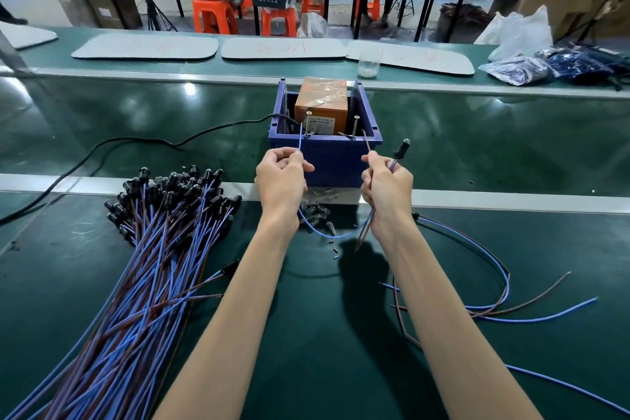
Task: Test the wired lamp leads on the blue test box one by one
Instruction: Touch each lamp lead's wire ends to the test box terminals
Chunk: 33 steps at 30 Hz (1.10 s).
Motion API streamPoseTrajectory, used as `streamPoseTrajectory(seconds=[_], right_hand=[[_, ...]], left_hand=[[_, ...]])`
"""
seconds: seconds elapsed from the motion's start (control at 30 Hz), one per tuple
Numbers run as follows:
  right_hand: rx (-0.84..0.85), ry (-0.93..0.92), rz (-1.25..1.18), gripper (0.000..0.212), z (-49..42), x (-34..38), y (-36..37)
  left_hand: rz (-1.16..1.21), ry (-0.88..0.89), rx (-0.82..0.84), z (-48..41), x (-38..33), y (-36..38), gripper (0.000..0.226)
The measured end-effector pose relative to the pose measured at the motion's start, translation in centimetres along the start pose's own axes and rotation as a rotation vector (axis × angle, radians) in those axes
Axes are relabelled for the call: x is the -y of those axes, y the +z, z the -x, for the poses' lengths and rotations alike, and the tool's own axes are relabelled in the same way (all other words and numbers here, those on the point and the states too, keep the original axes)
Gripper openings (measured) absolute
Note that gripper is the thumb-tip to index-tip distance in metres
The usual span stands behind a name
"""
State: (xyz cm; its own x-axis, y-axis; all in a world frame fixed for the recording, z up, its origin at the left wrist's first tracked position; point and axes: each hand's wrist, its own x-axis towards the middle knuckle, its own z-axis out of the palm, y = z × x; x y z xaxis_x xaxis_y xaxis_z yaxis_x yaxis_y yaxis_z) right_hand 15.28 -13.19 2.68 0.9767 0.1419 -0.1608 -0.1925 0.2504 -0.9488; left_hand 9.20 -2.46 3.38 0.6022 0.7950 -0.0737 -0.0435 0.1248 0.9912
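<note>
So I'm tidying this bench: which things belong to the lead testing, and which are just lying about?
In use: blue test box, blue lead in left hand, brown lead and lamp in right hand, untested bundle.
Lying about: plastic cup, grey mats, bagged parts.

Bare forearms, no sleeves, bare hands [281, 177]

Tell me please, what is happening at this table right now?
A person is testing a wired lamp on the blue test box. The left hand pinches the blue lead up toward the left contact. The right hand holds the brown lead and the lamp. A big bundle of leads lies at the left.
</note>
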Motion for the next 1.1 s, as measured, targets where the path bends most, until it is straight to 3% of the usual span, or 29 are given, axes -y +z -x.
streamPoseTrajectory(seconds=[0.27, 1.1], right_hand=[[-0.044, -0.031, 0.07, 0.025, -1.0, 0.7, 0.2], [0.067, -0.062, 0.17, 0.026, -0.3, 0.5, -0.1]], left_hand=[[-0.015, 0.022, -0.013, -0.4, 0.1, 0.2, 0.01], [-0.051, 0.051, -0.003, 0.1, 0.7, -0.1, 0.015]])
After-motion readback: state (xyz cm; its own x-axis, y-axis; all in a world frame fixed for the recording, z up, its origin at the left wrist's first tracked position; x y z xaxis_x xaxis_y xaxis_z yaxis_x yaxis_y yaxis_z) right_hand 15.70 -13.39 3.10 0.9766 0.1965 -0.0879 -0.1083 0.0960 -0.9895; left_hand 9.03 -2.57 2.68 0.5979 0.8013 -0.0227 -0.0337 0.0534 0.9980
